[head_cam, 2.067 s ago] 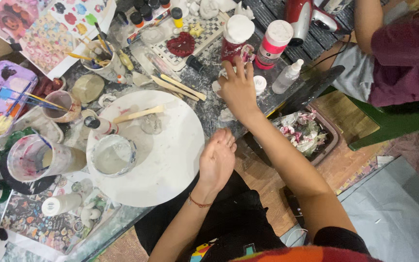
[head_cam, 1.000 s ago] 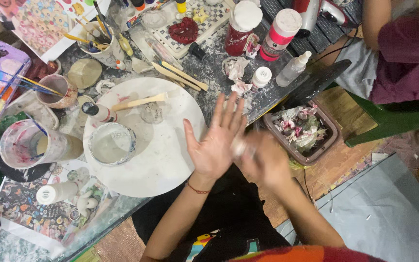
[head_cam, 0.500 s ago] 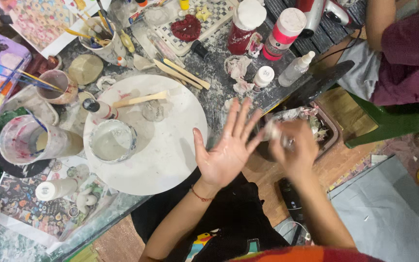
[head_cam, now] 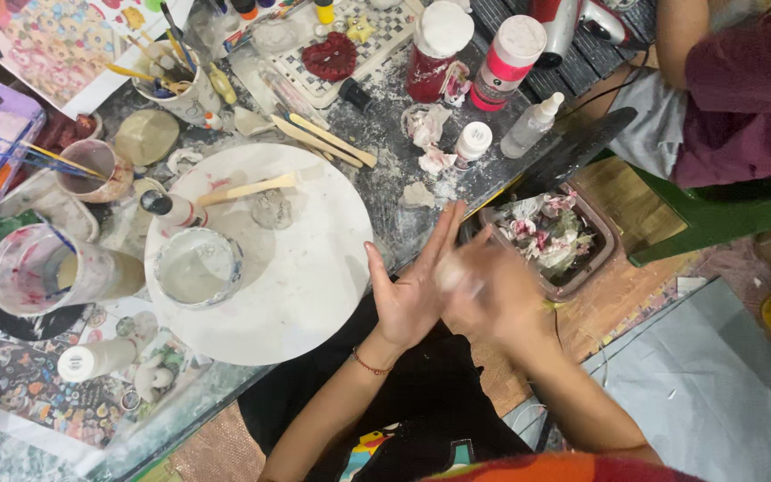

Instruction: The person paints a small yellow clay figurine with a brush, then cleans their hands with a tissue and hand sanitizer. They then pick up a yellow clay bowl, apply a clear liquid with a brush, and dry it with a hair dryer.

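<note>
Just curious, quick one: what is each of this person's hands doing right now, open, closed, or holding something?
Left hand: open, fingers spread, palm against the other hand, holding nothing visible.
Right hand: motion-blurred against the left palm; open or closed cannot be told.

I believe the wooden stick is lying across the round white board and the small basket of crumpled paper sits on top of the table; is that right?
Not quite: the basket of crumpled paper sits below the table edge, off the table, as the head view shows. The wooden stick does lie across the round white board.
</note>
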